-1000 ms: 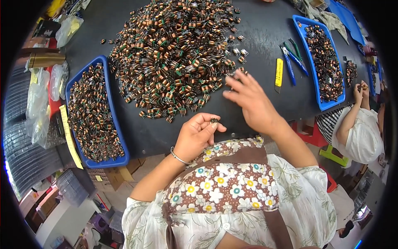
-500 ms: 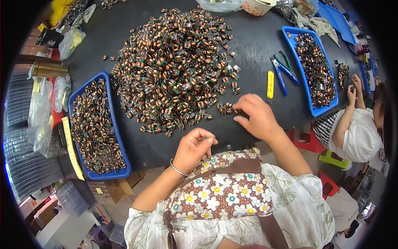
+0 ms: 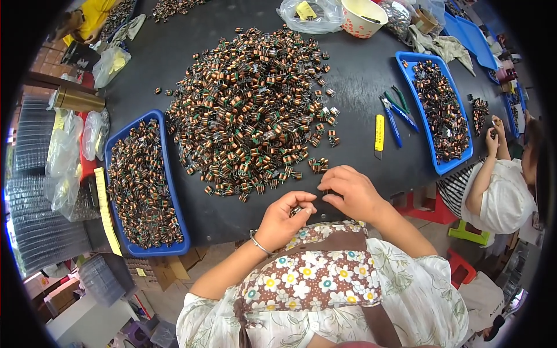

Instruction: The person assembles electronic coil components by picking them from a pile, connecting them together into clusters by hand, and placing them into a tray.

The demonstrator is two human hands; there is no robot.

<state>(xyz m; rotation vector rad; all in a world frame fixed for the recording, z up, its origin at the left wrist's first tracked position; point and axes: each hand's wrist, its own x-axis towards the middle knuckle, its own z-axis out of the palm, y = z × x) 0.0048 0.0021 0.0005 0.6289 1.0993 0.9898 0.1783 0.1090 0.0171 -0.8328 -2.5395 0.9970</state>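
Observation:
Near the table's front edge, my left hand [image 3: 286, 222] is closed with fingers curled around a small copper-wound coil [image 3: 296, 210], partly hidden. Just right of it, my right hand [image 3: 351, 195] is pinched shut; something small and dark shows at its fingertips, too hidden to name. The two hands almost meet, a narrow gap between their fingers. Beyond them spreads a large heap of copper-wound coils [image 3: 249, 116] with dark ends and bits of green. A small cluster of coils [image 3: 318, 165] lies just past my right fingers.
To the left stands a blue tray [image 3: 173, 180] full of coils; another blue tray [image 3: 447, 167] sits right. Pliers [image 3: 393, 124] and a yellow utility knife [image 3: 379, 133] lie between heap and right tray. A patterned bowl [image 3: 361, 26] stands far back. A co-worker [image 3: 499, 185] sits at right.
My right hand has drawn back from the small coil cluster toward my left hand. My left hand has shifted slightly right, and a coil now shows in it. The whole view has tilted slightly.

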